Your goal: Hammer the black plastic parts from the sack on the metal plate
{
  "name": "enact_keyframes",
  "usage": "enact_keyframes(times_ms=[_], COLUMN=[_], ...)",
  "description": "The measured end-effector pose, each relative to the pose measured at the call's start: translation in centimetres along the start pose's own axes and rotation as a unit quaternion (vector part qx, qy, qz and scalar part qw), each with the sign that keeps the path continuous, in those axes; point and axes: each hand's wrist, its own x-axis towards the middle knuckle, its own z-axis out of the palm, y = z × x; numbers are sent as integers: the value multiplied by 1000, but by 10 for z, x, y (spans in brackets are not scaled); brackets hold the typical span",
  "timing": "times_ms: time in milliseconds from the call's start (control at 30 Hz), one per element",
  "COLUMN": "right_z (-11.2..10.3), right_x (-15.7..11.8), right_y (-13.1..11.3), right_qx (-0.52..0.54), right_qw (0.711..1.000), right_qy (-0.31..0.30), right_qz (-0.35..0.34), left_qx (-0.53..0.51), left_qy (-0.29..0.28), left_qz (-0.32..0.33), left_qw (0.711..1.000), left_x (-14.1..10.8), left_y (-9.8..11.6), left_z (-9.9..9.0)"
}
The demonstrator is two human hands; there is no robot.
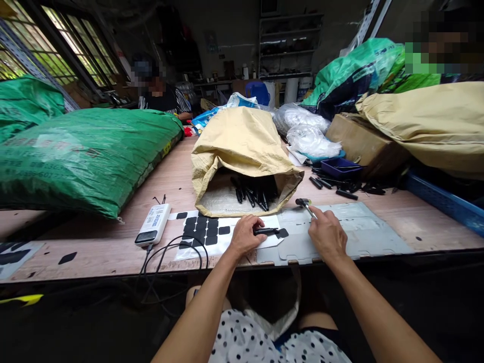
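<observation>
My left hand (247, 234) is closed on a slim black pen-like piece (266, 231), held low over a white sheet (270, 222). At its tip lies a black rounded square sticker (282, 233). My right hand (328, 233) grips a small hammer (303, 202) by its metal shaft; the head is dark with a yellowish end and is raised just above a grey board (363, 227). Left of my left hand, several black rounded square stickers (200, 230) sit in rows on white backing. Beyond both hands, a tan woven sack (242, 141) gapes toward me with several black pen-like pieces (257, 194) inside.
A white handheld device (153, 225) with black cables lies left. A full green sack (86, 156) fills the left side. At right are loose black pieces (336, 184), a purple tray (340, 168), a cardboard box (365, 143) and a blue crate (446, 201). Across the table sits a person (162, 101).
</observation>
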Motion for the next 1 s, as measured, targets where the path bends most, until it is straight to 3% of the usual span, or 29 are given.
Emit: enact_keyframes(times_ms=[133, 300, 867, 1000], right_z=[19, 31, 28, 28], right_x=[21, 23, 20, 21], right_y=[-1, -6, -11, -11], right_qx=[-56, -90, -110, -109], right_qw=[998, 994, 991, 992], right_qy=[-14, 31, 35, 30], right_qz=[-23, -54, -62, -62], left_qx=[0, -6, 0, -8], left_qy=[-3, -2, -4, 13], left_qz=[5, 5, 17, 85], left_qw=[1000, 1000, 1000, 996], left_x=[1, 1, 1, -8], left_y=[-2, -3, -3, 11], left_z=[0, 1, 0, -10])
